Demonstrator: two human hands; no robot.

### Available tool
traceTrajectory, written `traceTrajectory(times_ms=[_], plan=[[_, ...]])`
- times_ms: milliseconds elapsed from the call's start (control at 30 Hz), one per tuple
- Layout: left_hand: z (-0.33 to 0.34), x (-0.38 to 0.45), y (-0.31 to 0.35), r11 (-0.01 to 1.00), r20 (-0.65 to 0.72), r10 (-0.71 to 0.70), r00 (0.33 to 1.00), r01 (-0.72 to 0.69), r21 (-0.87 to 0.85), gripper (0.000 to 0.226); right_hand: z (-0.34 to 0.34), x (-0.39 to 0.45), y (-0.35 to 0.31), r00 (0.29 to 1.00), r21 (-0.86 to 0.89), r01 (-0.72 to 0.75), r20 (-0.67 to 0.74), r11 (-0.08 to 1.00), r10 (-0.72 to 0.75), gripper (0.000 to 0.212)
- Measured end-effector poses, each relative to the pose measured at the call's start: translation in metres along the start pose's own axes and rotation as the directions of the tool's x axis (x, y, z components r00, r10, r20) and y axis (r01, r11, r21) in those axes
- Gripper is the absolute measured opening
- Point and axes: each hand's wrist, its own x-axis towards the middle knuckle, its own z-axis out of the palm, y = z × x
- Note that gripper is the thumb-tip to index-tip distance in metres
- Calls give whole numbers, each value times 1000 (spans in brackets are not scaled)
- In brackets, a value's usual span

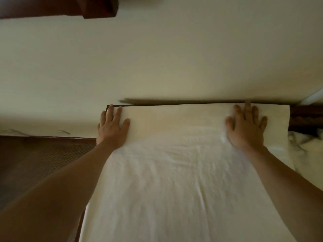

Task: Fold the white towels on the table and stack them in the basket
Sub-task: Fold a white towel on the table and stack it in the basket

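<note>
A: Count, near to far?

B: One white towel (183, 180) spread flat on the dark desk (35, 163), running away from me. My two hands lie at its far edge: left hand (111, 130) on the far left corner, right hand (246, 130) near the far right corner. Each grip is loose, fingers straight, palms pressing the cloth.

A: Others?

B: One crumpled white heap (307, 147) at right. Pale wall (157, 58) beyond.

towel (174, 172) on table (35, 163), wall (157, 58) behind
</note>
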Motion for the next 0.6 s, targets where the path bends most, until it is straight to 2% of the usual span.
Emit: traceTrajectory(times_ms=[67, 167, 233, 333, 367, 467, 600], plan=[[1, 0, -1, 997, -49, 10, 999, -14, -78, 63, 3, -30, -35, 991, 73, -55, -117, 996, 63, 57], [4, 4, -8, 971, -149, 20, 989, -55, -234, 57, 16, -101, -119, 973, 145, -11, -225, 989, 44, 51], [5, 7, -12, 926, -202, 44, 978, -116, -359, 52, 29, -158, -184, 976, 168, 56, -217, 984, -18, 43], [-3, 10, -24, 849, -147, 60, 987, -128, -513, 58, 48, -230, -275, 987, 194, 73, -153, 978, -43, 26], [-8, 9, -32, 849, -116, 43, 992, -98, -520, 63, 53, -247, -301, 992, 183, 61, -117, 981, -39, 26], [-26, -1, -59, 897, -20, 0, 1000, -9, -443, 72, 58, -280, -362, 998, 167, -62, 4, 984, 62, 46], [-34, -15, -77, 877, 167, -6, 986, 85, -473, 64, 50, -301, -396, 979, 150, -167, 144, 975, 145, 71]])
